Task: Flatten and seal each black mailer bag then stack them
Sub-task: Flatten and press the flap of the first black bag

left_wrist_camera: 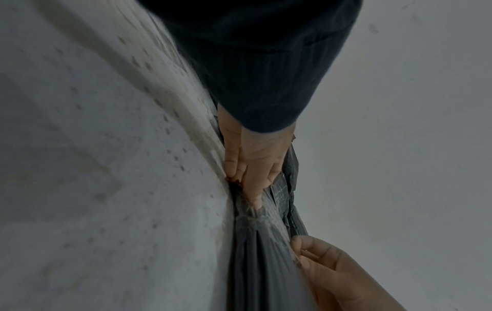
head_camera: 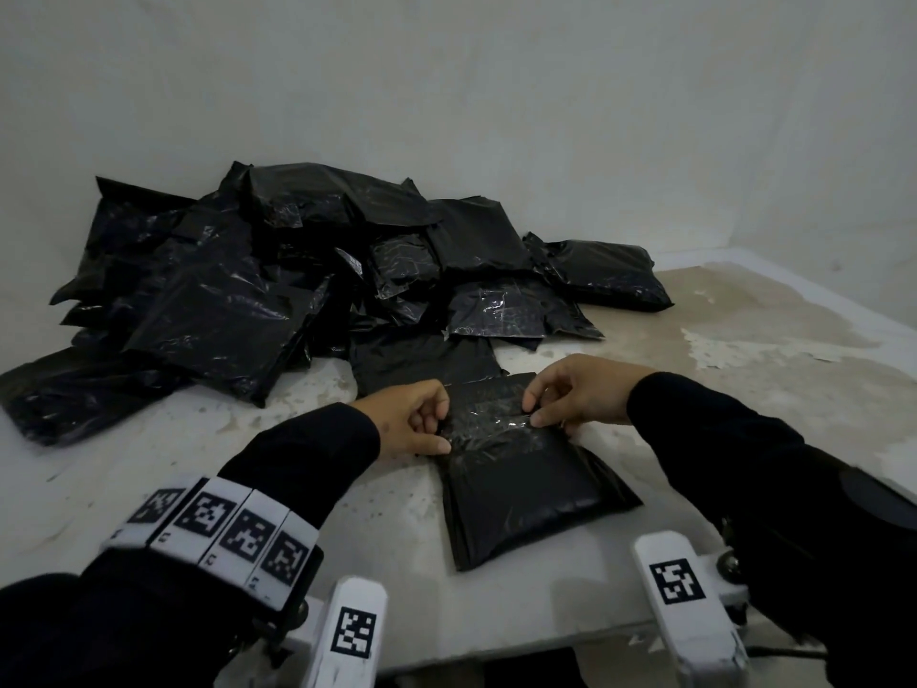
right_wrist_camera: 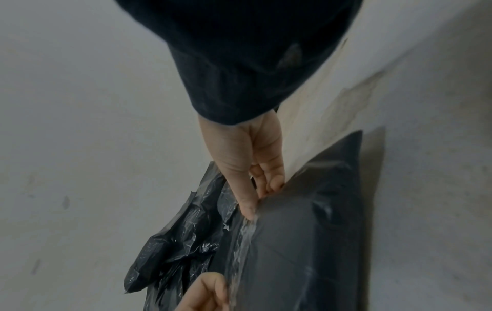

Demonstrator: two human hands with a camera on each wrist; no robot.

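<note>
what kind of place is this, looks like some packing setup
Probably a makeshift packing or shipping station: a heap of black mailer bags lies on a worn, peeling white table against a bare wall, no shelves or machinery in view.

Hidden and cut off around the mailer bag

The left hand (head_camera: 414, 420) covers the mailer bag's (head_camera: 526, 484) left flap corner; the right hand (head_camera: 578, 392) hides its right edge. The pile of bags (head_camera: 258, 290) buries its lower members, and the table (head_camera: 744, 369) runs off frame.

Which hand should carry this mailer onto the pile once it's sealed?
Probably the left hand: the pile lies on its side, nearer. Both it and the right hand now pinch the mailer flap.
</note>
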